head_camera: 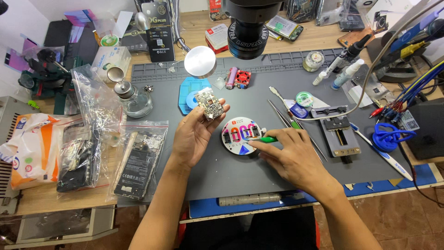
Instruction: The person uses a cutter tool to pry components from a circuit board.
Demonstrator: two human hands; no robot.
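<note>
**Circuit board in one hand, green tool in the other, over a grey repair mat**

A large grey work mat (pixel 259 171) fills the middle of the frame, on a wooden bench. A black microscope head (pixel 248 28) hangs at the top centre. At the lower left lie clear plastic bags (pixel 138 159) holding dark phone parts. A grey clamp fixture (pixel 341 134) sits at centre right, with long tweezers (pixel 283 116) just left of it. A glass dispenser bottle (pixel 134 98) stands at the mat's upper left edge.

Just below centre lies a round white disc (pixel 239 135) with coloured markings. The right hand (pixel 289 155) is closed around a slim green tool (pixel 264 139), its tip lying over the disc. The left hand (pixel 196 134), palm up left of the disc, pinches a small circuit board (pixel 209 104) in its fingertips, raised above the mat.
</note>
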